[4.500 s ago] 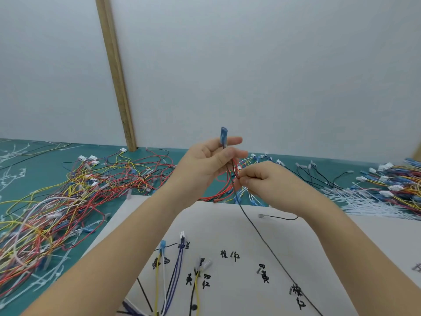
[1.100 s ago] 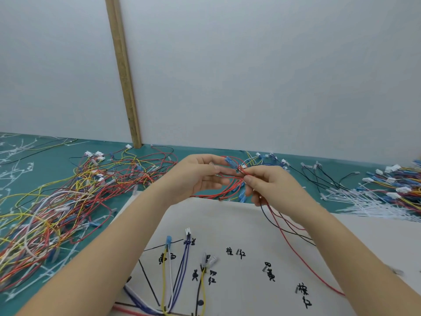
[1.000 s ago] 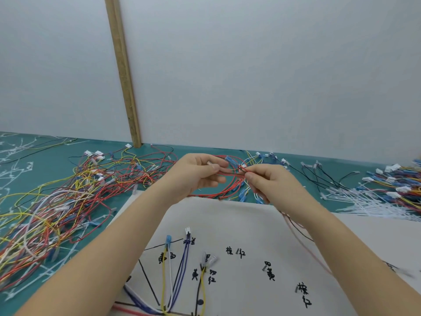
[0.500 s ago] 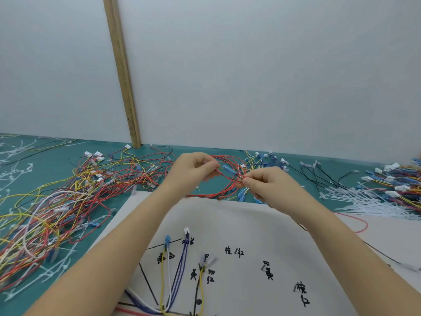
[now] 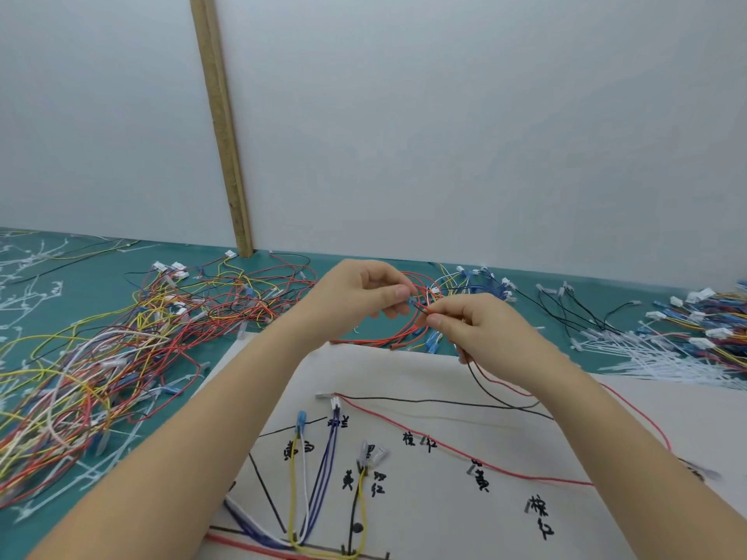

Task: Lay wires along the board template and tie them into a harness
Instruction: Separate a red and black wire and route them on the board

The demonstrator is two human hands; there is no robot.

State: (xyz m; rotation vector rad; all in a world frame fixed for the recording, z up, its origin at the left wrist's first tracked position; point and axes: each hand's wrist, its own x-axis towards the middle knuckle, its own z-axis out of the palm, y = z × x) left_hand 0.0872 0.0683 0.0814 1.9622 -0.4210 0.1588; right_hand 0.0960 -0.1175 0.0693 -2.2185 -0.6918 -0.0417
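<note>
- The left hand point(image 5: 355, 295) and right hand point(image 5: 471, 323) meet above the far edge of the board, fingertips nearly touching.
- The left hand pinches the small blue terminal end point(image 5: 413, 302) of the wires between thumb and forefinger; the other fingers are curled.
- The right hand pinches a thin red wire point(image 5: 465, 450) and a thin black wire point(image 5: 436, 401) together, just at 4 o'clock from the left fingertips.
- From that pinch, both wires drop under the right wrist and trail over the white paper board template point(image 5: 444, 511), the red one running from 10 o'clock towards 4 o'clock.
- On the template near 7 o'clock, yellow, white and purple wires point(image 5: 313, 478) already lie along drawn black lines beside handwritten labels.
- A loose tangle of multicoloured wires point(image 5: 121, 357) covers the green mat at 9 o'clock; a heap of white cable ties point(image 5: 663, 359) sits at 3 o'clock.
- Risk, as a judgement: the slack red wire could snag the laid wires and drag them off their lines if pulled hard.
- Compared with half a second ago, far more red and black wire now lies across the template, and the hands sit closer together.
</note>
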